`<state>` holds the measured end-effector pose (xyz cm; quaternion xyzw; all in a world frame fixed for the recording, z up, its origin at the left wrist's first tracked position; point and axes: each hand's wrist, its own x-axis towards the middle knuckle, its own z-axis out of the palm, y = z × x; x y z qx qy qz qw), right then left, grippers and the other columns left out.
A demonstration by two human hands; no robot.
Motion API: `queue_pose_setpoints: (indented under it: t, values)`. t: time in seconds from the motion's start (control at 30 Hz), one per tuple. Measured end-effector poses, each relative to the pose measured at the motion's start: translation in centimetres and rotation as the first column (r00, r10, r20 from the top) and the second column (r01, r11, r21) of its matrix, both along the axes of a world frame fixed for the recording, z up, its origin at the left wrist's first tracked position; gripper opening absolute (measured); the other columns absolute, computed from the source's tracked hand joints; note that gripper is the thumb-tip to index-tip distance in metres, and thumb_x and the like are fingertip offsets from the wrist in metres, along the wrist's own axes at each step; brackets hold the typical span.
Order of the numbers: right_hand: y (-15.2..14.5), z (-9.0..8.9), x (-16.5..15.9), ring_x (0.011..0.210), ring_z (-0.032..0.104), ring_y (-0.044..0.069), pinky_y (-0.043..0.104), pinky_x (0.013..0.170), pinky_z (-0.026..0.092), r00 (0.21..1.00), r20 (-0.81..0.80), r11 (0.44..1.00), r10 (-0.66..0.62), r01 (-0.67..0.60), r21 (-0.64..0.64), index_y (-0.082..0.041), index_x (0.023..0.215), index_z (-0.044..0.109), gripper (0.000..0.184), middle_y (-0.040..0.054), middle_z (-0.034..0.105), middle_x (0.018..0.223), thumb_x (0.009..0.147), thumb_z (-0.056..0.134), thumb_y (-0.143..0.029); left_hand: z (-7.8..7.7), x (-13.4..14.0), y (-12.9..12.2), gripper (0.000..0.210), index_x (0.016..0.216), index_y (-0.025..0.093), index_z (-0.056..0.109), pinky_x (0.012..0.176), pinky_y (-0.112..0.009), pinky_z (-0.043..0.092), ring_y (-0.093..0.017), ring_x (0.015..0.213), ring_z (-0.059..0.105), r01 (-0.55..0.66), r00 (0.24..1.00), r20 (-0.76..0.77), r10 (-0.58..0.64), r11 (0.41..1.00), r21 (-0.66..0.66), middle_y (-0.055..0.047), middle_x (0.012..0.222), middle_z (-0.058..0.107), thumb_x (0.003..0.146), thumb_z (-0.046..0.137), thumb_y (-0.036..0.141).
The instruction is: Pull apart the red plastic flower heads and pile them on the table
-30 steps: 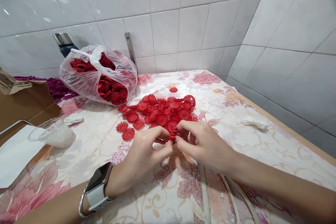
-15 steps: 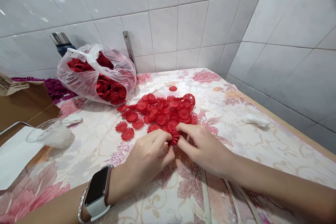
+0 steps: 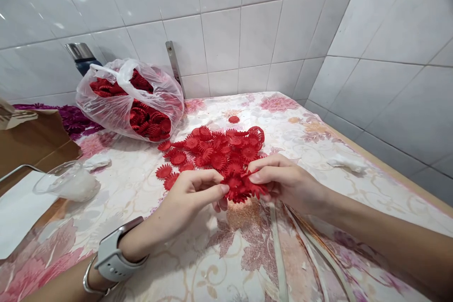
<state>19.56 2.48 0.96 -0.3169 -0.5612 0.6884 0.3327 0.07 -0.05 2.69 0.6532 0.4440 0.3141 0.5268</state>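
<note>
Between my two hands is a red fringed flower piece, held just in front of a pile of similar pieces. My left hand pinches its left edge between thumb and fingers. On its right side, my right hand grips the petals the same way; whether these are one piece or stacked layers I cannot tell. Behind them, the pile of red flower pieces spreads over the flowered tablecloth. A grey-strapped watch is on my left wrist.
A clear plastic bag of red pieces stands back left, with a flask behind it. At left are a clear cup with whitish contents, a cardboard box and purple fringed material. Pale strips lie at the front; tiled walls enclose the back.
Both hands have turned and moved slightly apart. The red flower piece between them was bunched and now lies spread wider, facing up. My left wrist has rotated, turning the watch face away.
</note>
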Motion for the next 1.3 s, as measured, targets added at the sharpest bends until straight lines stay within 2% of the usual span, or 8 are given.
queue_pose_setpoints:
  t: [0.07,0.23,0.43,0.63,0.8,0.97,1.2,1.3]
  values:
    - [0.0,-0.1,-0.2,0.039,0.035,0.007,0.023,0.039,0.018,0.996,-0.084,0.996,-0.040,0.033,-0.088,-0.017,0.048,0.049,0.022,-0.0047,0.042,0.043,0.068,0.057,-0.022,0.0,0.0,0.0,0.018,0.063,0.016,0.062,0.060,-0.021,0.042,-0.012,0.059,0.056,-0.001,0.997,0.076,0.006,0.997,-0.072,0.001,0.059,0.062,0.079,0.058,0.023]
    - [-0.3,0.0,-1.0,0.039,0.033,0.005,0.021,0.040,0.023,0.964,-0.232,0.979,-0.128,0.085,-0.186,-0.016,0.045,0.046,0.024,-0.0044,0.043,0.041,0.066,0.057,-0.020,0.0,0.3,0.2,0.019,0.061,0.015,0.064,0.059,-0.021,0.044,-0.010,0.056,0.058,-0.011,0.977,0.210,0.037,0.993,-0.122,0.001,0.058,0.064,0.079,0.060,0.020]
    - [-0.2,0.2,-1.2,0.037,0.029,0.005,0.021,0.040,0.024,0.930,-0.273,0.942,-0.247,0.164,-0.294,-0.017,0.046,0.046,0.023,-0.0058,0.041,0.038,0.063,0.060,-0.023,-0.2,0.5,0.1,0.020,0.062,0.016,0.065,0.058,-0.019,0.046,-0.009,0.056,0.058,-0.026,0.958,0.276,0.072,0.986,-0.165,0.001,0.059,0.065,0.080,0.059,0.020]
    - [0.2,0.6,-0.5,0.042,0.037,0.006,0.021,0.042,0.027,0.952,-0.168,0.959,-0.255,0.227,-0.173,-0.018,0.052,0.046,0.023,-0.0062,0.042,0.048,0.062,0.065,-0.023,-0.2,0.3,0.4,0.021,0.060,0.016,0.064,0.058,-0.021,0.047,-0.011,0.057,0.060,-0.089,0.973,0.201,0.114,0.987,-0.131,0.001,0.058,0.064,0.079,0.060,0.023]
    - [1.2,0.7,0.9,0.042,0.034,0.007,0.024,0.042,0.020,0.998,-0.040,0.997,-0.055,0.057,0.053,-0.017,0.044,0.047,0.025,-0.0055,0.038,0.044,0.064,0.061,-0.018,0.1,0.1,0.5,0.017,0.059,0.017,0.063,0.059,-0.021,0.046,-0.011,0.055,0.059,-0.062,0.986,0.149,0.076,0.993,-0.097,0.002,0.055,0.064,0.076,0.062,0.021]
    - [1.5,0.4,1.2,0.037,0.024,0.005,0.025,0.040,0.012,0.995,-0.101,0.999,-0.021,0.019,-0.027,-0.018,0.041,0.041,0.023,-0.0065,0.034,0.039,0.058,0.057,-0.017,0.1,0.1,0.0,0.019,0.061,0.016,0.063,0.059,-0.021,0.045,-0.011,0.057,0.059,-0.007,0.988,0.150,0.026,0.992,-0.124,0.001,0.057,0.065,0.078,0.061,0.022]
    - [0.6,0.0,-0.8,0.037,0.023,0.007,0.023,0.039,0.019,0.966,-0.248,0.990,-0.074,0.041,-0.136,-0.019,0.044,0.035,0.023,-0.0064,0.030,0.037,0.060,0.051,-0.023,0.0,0.3,-0.4,0.022,0.062,0.016,0.063,0.060,-0.020,0.046,-0.010,0.059,0.059,0.007,0.978,0.208,0.012,0.996,-0.089,0.001,0.060,0.065,0.083,0.058,0.022]
    - [1.1,0.5,-0.2,0.036,0.023,0.007,0.022,0.038,0.020,0.950,-0.293,0.987,-0.108,0.068,-0.143,-0.020,0.042,0.033,0.026,-0.0061,0.027,0.036,0.061,0.050,-0.022,-0.1,0.1,-0.3,0.021,0.063,0.016,0.063,0.061,-0.019,0.046,-0.010,0.059,0.060,-0.017,0.977,0.211,0.030,0.998,-0.066,0.002,0.060,0.065,0.082,0.058,0.021]
